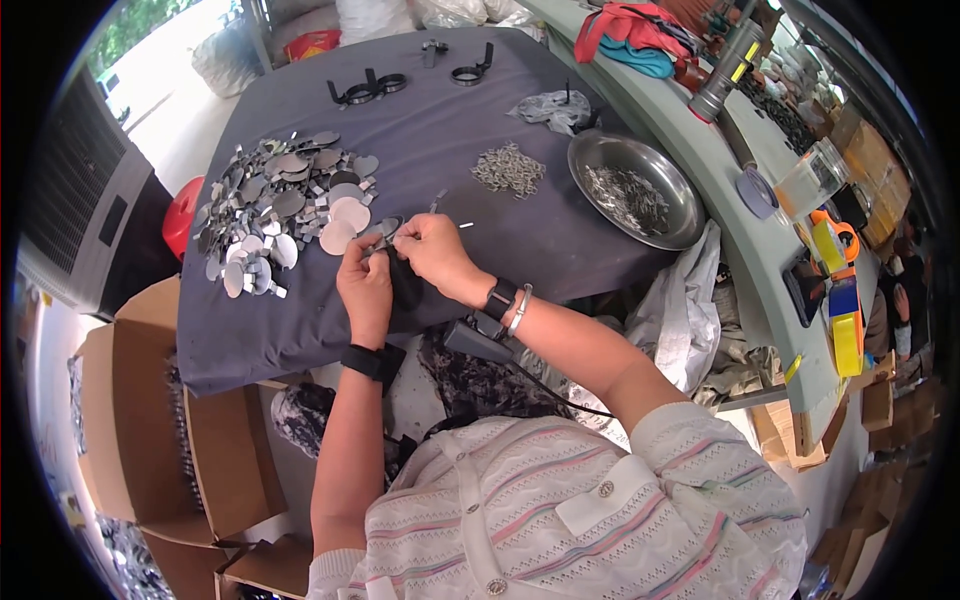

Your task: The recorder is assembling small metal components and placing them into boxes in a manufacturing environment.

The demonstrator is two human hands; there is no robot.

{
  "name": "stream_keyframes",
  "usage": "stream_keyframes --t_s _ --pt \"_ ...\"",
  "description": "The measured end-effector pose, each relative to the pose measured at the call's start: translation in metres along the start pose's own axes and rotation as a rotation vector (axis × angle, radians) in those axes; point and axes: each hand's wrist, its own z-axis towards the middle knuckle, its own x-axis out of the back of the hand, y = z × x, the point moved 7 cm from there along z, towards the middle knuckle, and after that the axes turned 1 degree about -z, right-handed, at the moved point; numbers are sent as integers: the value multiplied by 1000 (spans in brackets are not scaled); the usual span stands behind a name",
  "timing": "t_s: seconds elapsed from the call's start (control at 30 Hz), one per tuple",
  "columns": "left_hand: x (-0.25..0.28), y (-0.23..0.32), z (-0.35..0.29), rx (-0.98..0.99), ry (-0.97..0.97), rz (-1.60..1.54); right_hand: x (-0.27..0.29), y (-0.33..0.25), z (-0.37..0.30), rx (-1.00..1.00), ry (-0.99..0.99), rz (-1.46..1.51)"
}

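Close together over the near part of the dark cloth-covered table [560,235], my two hands meet at a small grey metal piece [388,227]. My left hand [366,288] pinches this piece, a flat disc-like part mostly covered by fingers. Fingers of my right hand [437,252] are closed against it from the right; what they grip is hidden. A thin pale pin [466,225] shows just beyond the right hand, and a small metal strip [438,200] lies behind it. To the left spreads a heap of round metal discs with tabs [290,203].
Small metal links [508,170] are piled at mid-table, beside a steel bowl [688,215] of thin metal pins. Black ring-shaped clamps [388,83] and a plastic bag [552,110] lie farther back. A cardboard box [130,420] stands left; a side bench [700,150] runs along the right.
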Motion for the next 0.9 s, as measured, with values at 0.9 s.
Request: stream_keyframes --t_s 0.9 --pt "19 13 -12 341 76 4 17 -66 -5 615 -323 -1174"
